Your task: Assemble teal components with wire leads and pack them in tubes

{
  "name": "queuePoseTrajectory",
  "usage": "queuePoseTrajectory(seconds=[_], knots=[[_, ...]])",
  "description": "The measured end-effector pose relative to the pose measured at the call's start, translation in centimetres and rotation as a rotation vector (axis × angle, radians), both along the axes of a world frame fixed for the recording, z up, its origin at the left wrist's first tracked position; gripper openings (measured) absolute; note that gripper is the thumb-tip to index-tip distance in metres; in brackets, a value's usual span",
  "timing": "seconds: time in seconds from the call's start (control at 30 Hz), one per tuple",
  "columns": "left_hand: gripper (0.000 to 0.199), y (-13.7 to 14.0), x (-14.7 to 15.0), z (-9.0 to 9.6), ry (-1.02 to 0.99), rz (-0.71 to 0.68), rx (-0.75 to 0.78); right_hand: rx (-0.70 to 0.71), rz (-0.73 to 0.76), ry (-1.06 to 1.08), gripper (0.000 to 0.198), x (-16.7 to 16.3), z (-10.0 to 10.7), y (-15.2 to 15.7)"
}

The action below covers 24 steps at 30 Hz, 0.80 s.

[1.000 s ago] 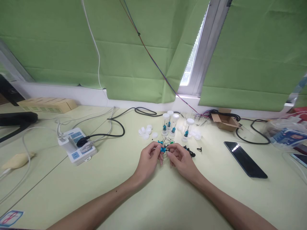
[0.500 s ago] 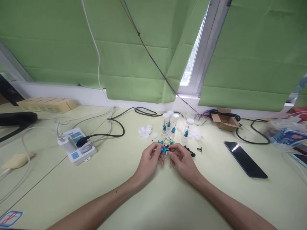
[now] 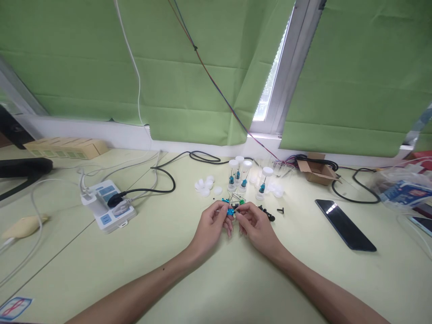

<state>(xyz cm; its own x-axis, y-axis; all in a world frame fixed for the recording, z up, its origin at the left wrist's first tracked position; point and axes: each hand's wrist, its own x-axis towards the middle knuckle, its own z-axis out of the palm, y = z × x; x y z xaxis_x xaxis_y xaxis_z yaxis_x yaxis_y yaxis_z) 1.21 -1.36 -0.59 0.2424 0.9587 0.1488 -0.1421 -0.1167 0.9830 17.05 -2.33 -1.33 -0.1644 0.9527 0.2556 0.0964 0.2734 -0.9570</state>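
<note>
Caps (image 3: 205, 192), white and round, lie loosely clustered on the desk (image 3: 162, 234), best left clear of the work. Next comes the left hand (image 3: 211, 220), its thumb and fingers pinched together on a small blue fitting (image 3: 230, 212), just in front of loose parts; this hand should act as the vise, firm enough to prevent twisting. At the fitting's right end, the fingers of the right hand (image 3: 253, 221) close in a narrow pinch on a dark piece (image 3: 236, 211), mostly hidden. Small, straight movements along one axis would probably suit this join better than force. Farther right, a black T-shaped piece (image 3: 281, 210) lies apart, away from the wrists, and then a phone (image 3: 345, 225).
</note>
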Motion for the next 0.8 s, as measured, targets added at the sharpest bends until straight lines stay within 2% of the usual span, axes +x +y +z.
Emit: queuePoseTrajectory(seconds=[0.3, 0.63, 0.8], knots=[[0.031, -0.09, -0.05, 0.01, 0.021, -0.009, -0.024, -0.014, 0.024, -0.010, 0.030, 0.02, 0.22, 0.08], [0.033, -0.01, -0.04, -0.25, 0.043, -0.030, -0.022, 0.029, -0.060, -0.160, 0.046, 0.12, -0.38, 0.50], [0.034, -0.02, -0.05, 0.10, 0.023, 0.021, -0.035, 0.008, -0.038, -0.097, 0.033, 0.05, -0.05, 0.26]])
